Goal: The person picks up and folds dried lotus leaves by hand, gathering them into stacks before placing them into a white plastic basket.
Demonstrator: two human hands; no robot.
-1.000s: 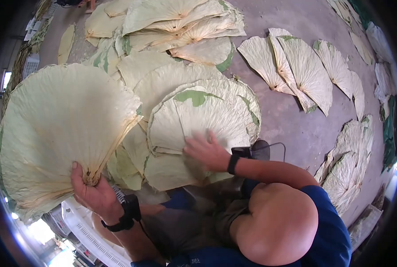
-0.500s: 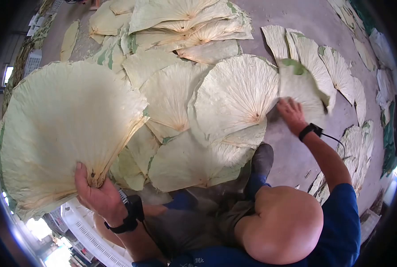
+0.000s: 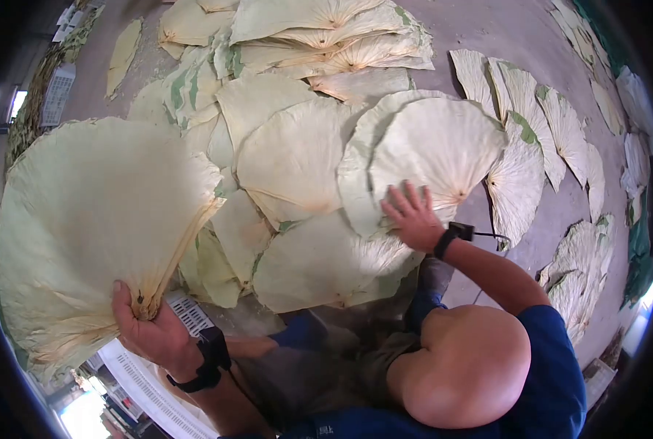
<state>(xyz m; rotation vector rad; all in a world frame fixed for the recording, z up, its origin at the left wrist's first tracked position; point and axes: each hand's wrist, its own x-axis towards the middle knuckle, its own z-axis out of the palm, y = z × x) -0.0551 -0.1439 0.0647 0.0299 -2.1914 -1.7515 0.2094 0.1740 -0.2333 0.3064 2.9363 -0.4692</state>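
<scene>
My left hand [image 3: 153,326] grips a stack of large dried lotus leaves [image 3: 92,219] at the pointed stem end, thumb on top. The leaves are pale green to cream, fan-shaped, with browned veins. At the centre right, my right hand [image 3: 414,219], fingers spread, lies at the lower left part of a round dried lotus leaf [image 3: 443,146]. That leaf overlaps another pale leaf [image 3: 357,161] on its left side. Below them, more folded leaves [image 3: 319,267] lie near my feet. Whether my right fingertips pinch the leaf's surface does not show; they look flat.
Overlapping leaf piles [image 3: 326,36] cover the floor ahead. A row of fanned leaves [image 3: 520,168] and another cluster [image 3: 579,267] lie to the right on the grey floor [image 3: 480,271]. A white plastic crate [image 3: 140,388] stands by my left side, near my knee.
My right hand has moved left from the leaf at the right onto the round leaf. That round leaf now sits farther right over its neighbour. The left hand still holds its stack, slightly lower.
</scene>
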